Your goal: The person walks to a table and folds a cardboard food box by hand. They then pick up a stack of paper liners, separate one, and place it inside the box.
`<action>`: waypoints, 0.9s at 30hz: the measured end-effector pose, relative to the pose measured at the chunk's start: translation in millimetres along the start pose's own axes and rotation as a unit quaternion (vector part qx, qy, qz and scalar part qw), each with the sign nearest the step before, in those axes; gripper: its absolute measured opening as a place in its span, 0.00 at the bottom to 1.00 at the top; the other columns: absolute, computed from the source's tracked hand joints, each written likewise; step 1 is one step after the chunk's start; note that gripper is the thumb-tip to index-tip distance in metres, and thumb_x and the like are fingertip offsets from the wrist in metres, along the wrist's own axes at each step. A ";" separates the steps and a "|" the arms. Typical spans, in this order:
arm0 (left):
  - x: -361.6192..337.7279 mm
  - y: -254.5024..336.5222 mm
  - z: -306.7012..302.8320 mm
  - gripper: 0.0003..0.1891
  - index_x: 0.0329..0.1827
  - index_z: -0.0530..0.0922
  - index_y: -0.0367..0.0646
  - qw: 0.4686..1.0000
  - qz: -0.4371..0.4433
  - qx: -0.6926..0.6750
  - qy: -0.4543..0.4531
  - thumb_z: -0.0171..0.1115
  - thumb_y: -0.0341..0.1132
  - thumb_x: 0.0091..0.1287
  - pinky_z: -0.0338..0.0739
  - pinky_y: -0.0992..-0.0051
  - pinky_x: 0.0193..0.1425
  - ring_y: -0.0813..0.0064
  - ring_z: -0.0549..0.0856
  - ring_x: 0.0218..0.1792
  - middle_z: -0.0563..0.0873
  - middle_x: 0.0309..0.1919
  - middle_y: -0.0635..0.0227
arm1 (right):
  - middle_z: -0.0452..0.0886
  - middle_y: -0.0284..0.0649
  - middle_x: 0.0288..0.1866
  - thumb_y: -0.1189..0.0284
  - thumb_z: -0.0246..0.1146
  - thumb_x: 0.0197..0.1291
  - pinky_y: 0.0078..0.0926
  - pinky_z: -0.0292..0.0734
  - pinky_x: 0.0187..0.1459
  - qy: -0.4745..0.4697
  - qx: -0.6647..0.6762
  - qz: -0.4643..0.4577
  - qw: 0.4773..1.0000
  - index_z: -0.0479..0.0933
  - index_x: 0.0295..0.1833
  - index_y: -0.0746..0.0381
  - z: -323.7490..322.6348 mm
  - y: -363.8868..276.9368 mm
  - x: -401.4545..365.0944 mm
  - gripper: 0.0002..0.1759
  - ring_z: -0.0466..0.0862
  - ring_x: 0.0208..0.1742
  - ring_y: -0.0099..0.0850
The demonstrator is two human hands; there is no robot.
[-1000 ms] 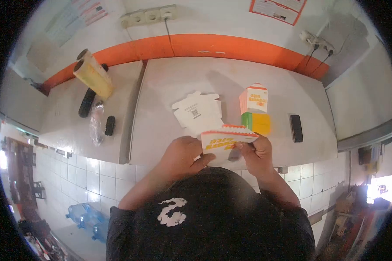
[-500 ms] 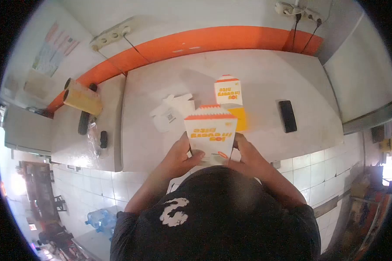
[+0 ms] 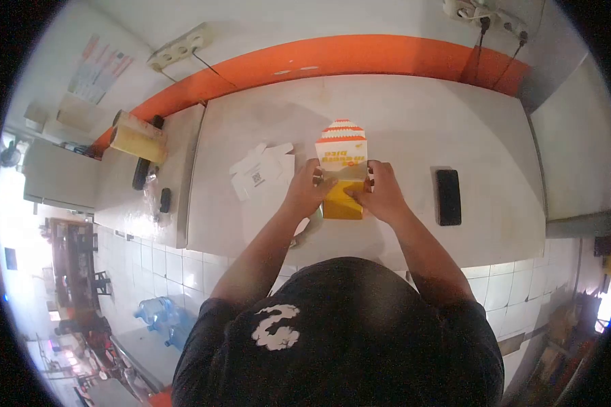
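A white paper food box with orange zigzag trim and yellow lettering stands over the middle of the table. My left hand is closed on its left side, thumb across the front. On the opposite side, my right hand grips it the same way. A yellow panel extends below the thumbs toward my body. Several zigzag edges show one behind another at the box's top. Left of my hands lies an unfolded white carton with a printed square code.
A black phone-like slab lies right on the table. Two yellowish rolls, dark objects and clear plastic sit on the left side table. Power strips hang on the wall; blue water jugs stand lower left.
Both hands have carried the box away from my body, up to where the other printed box stood. The two now line up, and the yellow panel shows beneath my thumbs.
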State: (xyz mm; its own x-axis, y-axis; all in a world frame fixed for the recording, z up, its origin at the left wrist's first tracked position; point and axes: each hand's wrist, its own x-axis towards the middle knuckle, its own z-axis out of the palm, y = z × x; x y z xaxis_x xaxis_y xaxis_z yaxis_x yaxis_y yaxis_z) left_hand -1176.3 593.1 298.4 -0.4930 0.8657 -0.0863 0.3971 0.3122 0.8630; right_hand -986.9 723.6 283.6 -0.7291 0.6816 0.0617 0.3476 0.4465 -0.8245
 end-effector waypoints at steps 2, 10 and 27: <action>11.9 -9.2 11.9 0.28 0.69 0.74 0.36 0.993 0.047 0.095 0.042 0.73 0.37 0.70 0.83 0.58 0.60 0.52 0.88 0.53 0.86 0.54 0.48 | 0.75 0.56 0.63 0.62 0.78 0.63 0.39 0.84 0.56 -0.043 -0.005 0.044 0.998 0.72 0.68 0.67 3.7 8.8 15.6 0.35 0.83 0.57 0.46; 33.3 -28.5 40.8 0.33 0.77 0.70 0.39 0.985 -0.049 0.143 0.079 0.72 0.41 0.72 0.82 0.54 0.62 0.49 0.87 0.55 0.84 0.61 0.47 | 0.79 0.58 0.65 0.61 0.76 0.63 0.50 0.78 0.67 -0.038 -0.023 0.057 0.997 0.74 0.70 0.66 11.6 37.3 37.2 0.35 0.79 0.69 0.54; -105.0 -58.8 -58.2 0.36 0.70 0.77 0.50 0.903 -0.078 0.416 -0.075 0.82 0.47 0.59 0.76 0.49 0.76 0.48 0.73 0.77 0.75 0.74 0.52 | 0.68 0.58 0.82 0.36 0.67 0.63 0.61 0.58 0.81 -0.133 -0.309 -0.180 0.924 0.79 0.72 0.58 40.9 -12.8 55.1 0.44 0.63 0.85 0.56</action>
State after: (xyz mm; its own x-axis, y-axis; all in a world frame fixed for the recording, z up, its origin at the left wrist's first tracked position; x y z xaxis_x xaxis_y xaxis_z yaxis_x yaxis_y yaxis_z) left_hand -1193.0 461.2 285.7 -0.5077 0.8091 -0.2959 0.8065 0.5671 0.1672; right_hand -1055.7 731.7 274.5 -0.9537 0.2941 0.0621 0.2642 0.9186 -0.2938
